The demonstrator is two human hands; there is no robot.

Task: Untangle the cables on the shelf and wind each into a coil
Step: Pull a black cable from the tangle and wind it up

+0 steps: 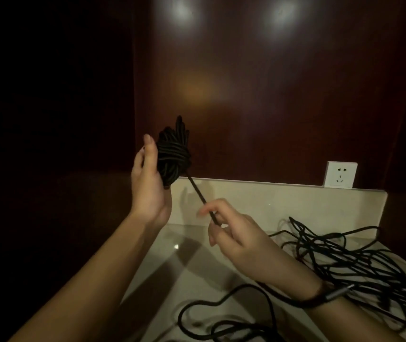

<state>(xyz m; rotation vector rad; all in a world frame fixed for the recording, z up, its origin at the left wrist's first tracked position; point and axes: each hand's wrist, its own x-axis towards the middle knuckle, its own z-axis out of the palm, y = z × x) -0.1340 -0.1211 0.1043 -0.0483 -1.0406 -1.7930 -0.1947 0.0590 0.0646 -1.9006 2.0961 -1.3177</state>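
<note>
- While the left hand (149,178) is raised upright above the near left corner of the shelf (246,201), it holds a tight coil (173,154) of black cable against its palm; the thumb lies along the coil's left side, and the fingers are hidden behind the coil.
- From the bottom of the coil a straight length of cable (200,196) runs down and to the right into the right hand (236,233).
- That right hand pinches the cable between thumb and curled fingers, with the index finger lifted a little above the line.
- Behind and to the right of the right hand, a loose tangle of cables (349,257) lies spread over the pale, glossy shelf.
- One strand passes under the right wrist, where a metal plug end (337,292) shows just beside the forearm.
- More loops (209,324) lie on the shelf at the lower edge, between the two forearms.
- A white wall socket (340,174) sits on the dark wood wall (258,95) just above the shelf's back rim.
</note>
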